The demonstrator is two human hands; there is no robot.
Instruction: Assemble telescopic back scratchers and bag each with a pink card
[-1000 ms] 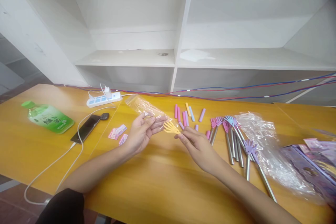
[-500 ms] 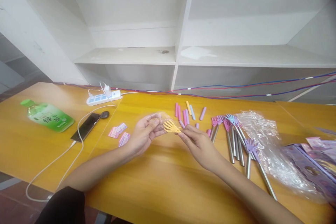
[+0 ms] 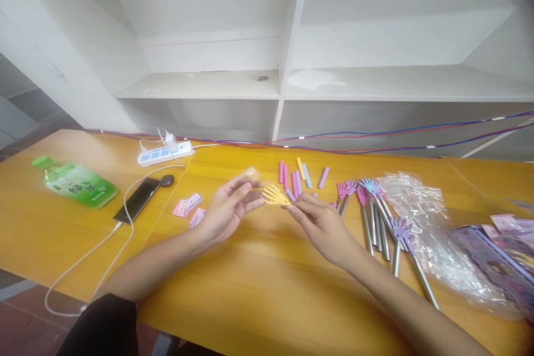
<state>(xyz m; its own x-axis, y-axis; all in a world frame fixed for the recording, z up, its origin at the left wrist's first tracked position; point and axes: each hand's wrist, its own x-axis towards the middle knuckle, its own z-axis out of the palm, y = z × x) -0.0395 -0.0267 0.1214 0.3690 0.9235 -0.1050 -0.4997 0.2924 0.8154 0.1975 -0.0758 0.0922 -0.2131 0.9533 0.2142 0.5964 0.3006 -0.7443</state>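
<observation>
Between my hands, over the middle of the table, is a yellow hand-shaped piece [image 3: 275,196]. My right hand [image 3: 321,222] pinches it at its narrow end. My left hand [image 3: 233,206] holds a clear plastic wrapper [image 3: 250,173] between thumb and fingers, just left of the yellow fingers. Behind my right hand lie several coloured tubes [image 3: 294,183] in pink, purple, blue and yellow. Right of it are several metal rods topped with small pink, blue and purple hands [image 3: 401,229].
Clear plastic bags [image 3: 434,233] and a purple box [image 3: 492,261] lie at the right. At the left are a green bottle [image 3: 79,182], a phone [image 3: 137,199], a power strip [image 3: 166,153], a white cable and small pink cards [image 3: 187,206]. White shelves [image 3: 200,84] stand behind the table [image 3: 250,300].
The yellow piece is now outside the clear wrapper, which stays in my left hand and sits slightly higher. My right hand has shifted slightly to the right with the yellow piece.
</observation>
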